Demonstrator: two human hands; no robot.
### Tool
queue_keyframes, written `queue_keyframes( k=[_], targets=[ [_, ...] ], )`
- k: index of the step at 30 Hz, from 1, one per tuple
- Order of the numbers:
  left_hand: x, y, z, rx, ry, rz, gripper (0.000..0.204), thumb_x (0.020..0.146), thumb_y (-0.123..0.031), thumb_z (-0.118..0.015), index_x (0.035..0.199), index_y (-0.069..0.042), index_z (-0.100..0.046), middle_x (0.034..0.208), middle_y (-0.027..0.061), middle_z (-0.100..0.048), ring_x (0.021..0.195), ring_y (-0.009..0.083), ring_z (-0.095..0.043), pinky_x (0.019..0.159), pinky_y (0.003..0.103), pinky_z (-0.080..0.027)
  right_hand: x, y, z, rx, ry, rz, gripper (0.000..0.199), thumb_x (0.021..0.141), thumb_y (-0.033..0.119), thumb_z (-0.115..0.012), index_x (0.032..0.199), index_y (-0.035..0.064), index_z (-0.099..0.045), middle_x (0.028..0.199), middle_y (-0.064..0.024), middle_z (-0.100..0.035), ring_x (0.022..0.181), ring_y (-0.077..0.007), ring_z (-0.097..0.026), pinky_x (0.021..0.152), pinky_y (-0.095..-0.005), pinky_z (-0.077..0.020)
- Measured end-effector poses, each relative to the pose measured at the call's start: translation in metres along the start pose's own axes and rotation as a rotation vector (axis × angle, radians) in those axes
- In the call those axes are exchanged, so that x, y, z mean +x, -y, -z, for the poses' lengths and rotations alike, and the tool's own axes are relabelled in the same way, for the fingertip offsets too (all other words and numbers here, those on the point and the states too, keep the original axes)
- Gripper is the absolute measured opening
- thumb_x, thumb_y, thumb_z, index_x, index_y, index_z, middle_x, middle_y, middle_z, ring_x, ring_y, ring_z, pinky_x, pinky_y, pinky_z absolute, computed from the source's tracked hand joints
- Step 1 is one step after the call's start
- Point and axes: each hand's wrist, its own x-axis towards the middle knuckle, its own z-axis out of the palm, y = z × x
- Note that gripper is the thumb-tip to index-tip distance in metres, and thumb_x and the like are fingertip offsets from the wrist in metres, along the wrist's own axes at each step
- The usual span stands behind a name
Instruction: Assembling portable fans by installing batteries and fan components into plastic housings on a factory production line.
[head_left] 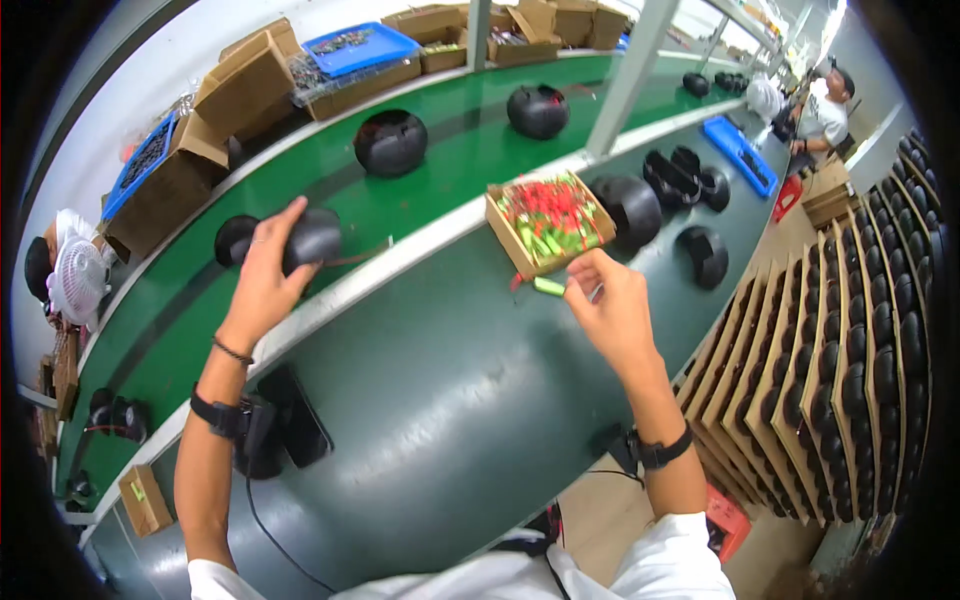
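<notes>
My left hand (265,268) reaches over the green conveyor belt, its thumb and fingers spread around the near-left side of a black rounded shell (316,236). From that shell a thin reddish wire trails to the right. Another black shell (235,240) lies just left of the hand. Over the grey worktable, my right hand (612,305) pinches a small green battery (548,287) with a red lead at its far end. Just beyond it stands an open cardboard box (535,262) heaped with green batteries and red-tipped leads.
More black shells sit on the belt (470,150) and on the table's right side (703,257). A phone (303,415) lies by my left forearm. Blue trays and cartons line the belt's far side. At right stand stacked cardboard dividers (800,350) with black parts; a person (825,110) sits beyond.
</notes>
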Motion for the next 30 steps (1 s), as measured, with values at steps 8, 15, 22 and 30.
queue_keyframes(
  k=[8, 15, 22, 30],
  targets=[
    [-0.081, -0.136, -0.007, -0.964, 0.016, 0.377, 0.082, 0.099, -0.016, -0.064, 0.170, 0.001, -0.027, 0.164, 0.0132, -0.046, 0.151, 0.0292, -0.046, 0.126, 0.043, -0.036, 0.025, -0.077, -0.051, -0.118, 0.157, 0.191, 0.014, 0.091, 0.009, -0.075, 0.103, 0.0020, -0.070, 0.106, -0.0194, -0.071, 0.105, -0.0413, -0.067, 0.094, -0.0523, -0.0544],
    [-0.107, -0.190, -0.121, -1.346, -0.127, 0.617, 0.076, 0.093, -0.016, -0.072, 0.161, -0.008, -0.038, 0.146, 0.0103, -0.056, 0.136, 0.0270, -0.057, 0.118, 0.044, -0.046, 0.015, -0.070, -0.029, -0.282, 0.259, 0.178, 0.017, 0.090, -0.001, -0.065, 0.106, -0.0055, -0.068, 0.104, -0.0272, -0.068, 0.105, -0.0490, -0.069, 0.088, -0.0546, -0.0598],
    [-0.099, -0.173, -0.163, -1.304, -0.057, 0.410, 0.084, 0.096, -0.009, -0.065, 0.170, -0.004, -0.024, 0.164, 0.0145, -0.040, 0.154, 0.0256, -0.038, 0.129, 0.040, -0.027, -0.023, -0.040, 0.033, 0.684, 0.410, -0.212, 0.021, 0.098, 0.004, -0.075, 0.117, 0.0020, -0.066, 0.097, -0.0089, -0.070, 0.088, -0.0153, -0.068, 0.071, -0.0292, -0.0547],
    [-0.086, -0.155, -0.153, -1.093, 0.047, 0.219, 0.084, 0.098, -0.005, -0.066, 0.169, -0.002, -0.020, 0.174, 0.0180, -0.025, 0.166, 0.0308, -0.017, 0.133, 0.044, -0.013, -0.049, 0.010, 0.000, 1.063, 0.322, -0.293, 0.042, 0.103, 0.001, -0.071, 0.144, -0.0060, -0.063, 0.106, -0.0075, -0.071, 0.096, -0.0135, -0.070, 0.088, -0.0299, -0.0607]
  ],
)
